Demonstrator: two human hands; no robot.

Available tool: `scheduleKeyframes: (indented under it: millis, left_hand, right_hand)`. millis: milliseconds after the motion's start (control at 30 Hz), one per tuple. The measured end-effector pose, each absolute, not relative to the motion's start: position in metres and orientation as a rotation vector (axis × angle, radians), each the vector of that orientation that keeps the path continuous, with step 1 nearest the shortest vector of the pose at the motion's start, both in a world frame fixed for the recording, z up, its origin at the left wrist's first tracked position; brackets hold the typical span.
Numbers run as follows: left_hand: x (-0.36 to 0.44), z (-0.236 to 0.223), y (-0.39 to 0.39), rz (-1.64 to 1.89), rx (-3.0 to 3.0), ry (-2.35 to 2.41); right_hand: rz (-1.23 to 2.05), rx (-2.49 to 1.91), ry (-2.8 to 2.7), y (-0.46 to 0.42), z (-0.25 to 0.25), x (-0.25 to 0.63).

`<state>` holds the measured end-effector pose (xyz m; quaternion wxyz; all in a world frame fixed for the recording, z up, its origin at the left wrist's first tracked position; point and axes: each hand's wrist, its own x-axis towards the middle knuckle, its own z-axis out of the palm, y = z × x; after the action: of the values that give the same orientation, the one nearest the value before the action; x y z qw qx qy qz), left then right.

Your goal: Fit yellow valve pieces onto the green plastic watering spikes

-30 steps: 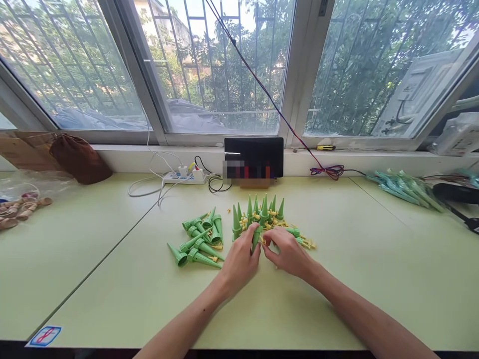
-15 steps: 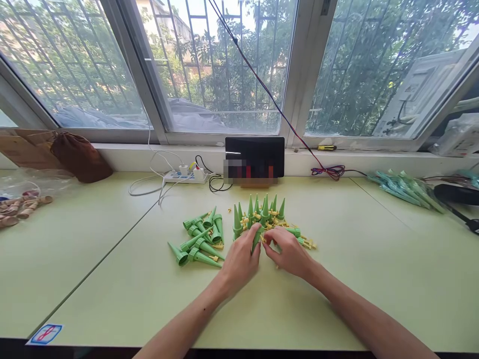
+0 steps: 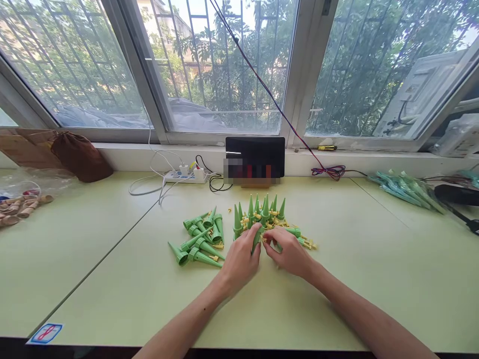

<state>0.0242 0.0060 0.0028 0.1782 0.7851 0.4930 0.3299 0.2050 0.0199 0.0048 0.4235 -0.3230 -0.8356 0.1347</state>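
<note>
My left hand [image 3: 243, 254] is closed around a green plastic cone spike [image 3: 256, 240], which leans between thumb and fingers. Close beside it, the fingertips of my right hand [image 3: 286, 252] pinch a small yellow plastic valve [image 3: 264, 240] against the side of the spike. Whether the valve sits in the spike's hole I cannot tell. Behind both hands, several green spikes [image 3: 265, 212] stand upright with their points up, with small yellow valves [image 3: 286, 225] among them. To the left lies a loose pile of green spikes [image 3: 204, 247], some with yellow pieces by them.
A dark-screened tablet [image 3: 255, 158] stands at the back near the window. Left of it is a white power strip [image 3: 185, 176] with cables. A brown bag [image 3: 80, 157] and wooden pieces [image 3: 22, 209] lie far left. Wrapped green-blue items [image 3: 407, 191] lie at the back right.
Both hands stay almost in place, holding the spike and the yellow valve together. The right fingertips shift very slightly around the valve. The piles have not changed.
</note>
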Motion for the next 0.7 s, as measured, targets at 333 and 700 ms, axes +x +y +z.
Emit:
scheduleKeyframes:
  millis: [333,700]
  left_hand:
    - [0.0246,0.0029,0.0057,0.941,2.227,1.398]
    - [0.0249,0.0045,0.0051,0.936,2.229,1.406]
  right_hand:
    - [0.369,-0.835,-2.070,0.0207,0.0042,0.2051]
    - [0.393,-0.854,-2.062,0.0206,0.0003,0.2061]
